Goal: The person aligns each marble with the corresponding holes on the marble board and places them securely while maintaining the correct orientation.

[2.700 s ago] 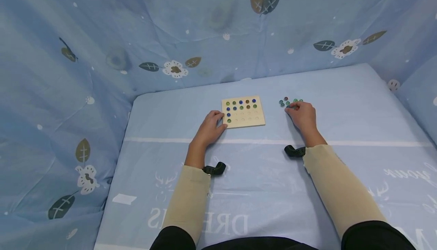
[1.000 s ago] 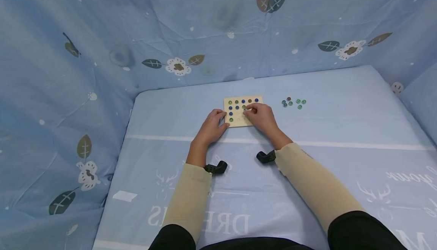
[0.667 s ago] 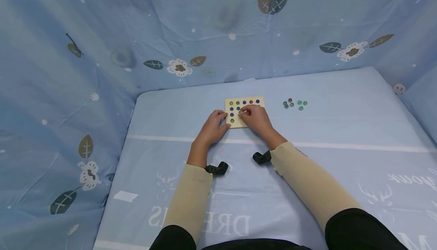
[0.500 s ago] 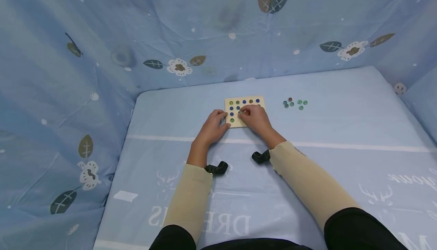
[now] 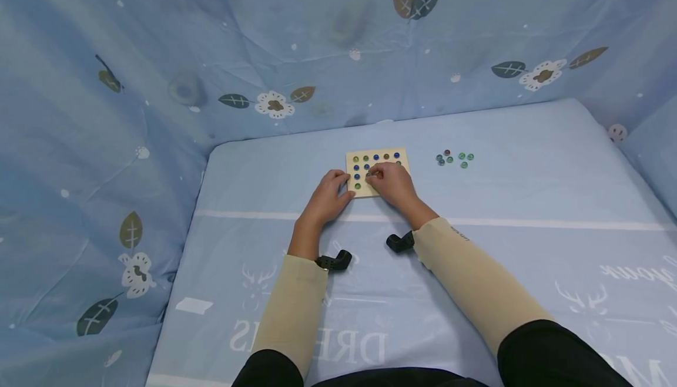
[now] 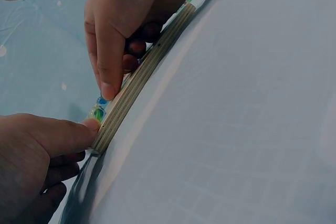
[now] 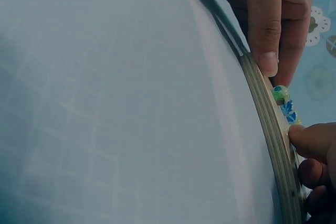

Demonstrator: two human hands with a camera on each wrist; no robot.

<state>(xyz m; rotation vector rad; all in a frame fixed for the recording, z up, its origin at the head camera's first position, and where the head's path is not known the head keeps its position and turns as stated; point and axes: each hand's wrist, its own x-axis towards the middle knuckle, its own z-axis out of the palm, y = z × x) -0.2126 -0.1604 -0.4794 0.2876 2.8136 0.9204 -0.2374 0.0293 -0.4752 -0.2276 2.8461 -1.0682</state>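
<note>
A light wooden board with rows of round hollows lies flat on the cloth. Glass marbles fill its two back rows where visible; a blue marble and a green marble sit in the left column. My left hand grips the board's near left corner, thumb on its edge. Over the third row, my right hand pinches a greenish marble between thumb and index finger, right at a hollow. That hand hides the board's right front part. In the left wrist view, the board's layered edge runs beneath both hands.
Several loose marbles lie right of the board: a reddish marble, with bluish and green marbles around it. A white stripe crosses the light blue cloth in front of the board. Patterned blue fabric rises behind and at the sides.
My right hand has moved left from the loose marbles to the board with a marble, then slightly further left over the third row. My left hand has stayed on the board's corner.
</note>
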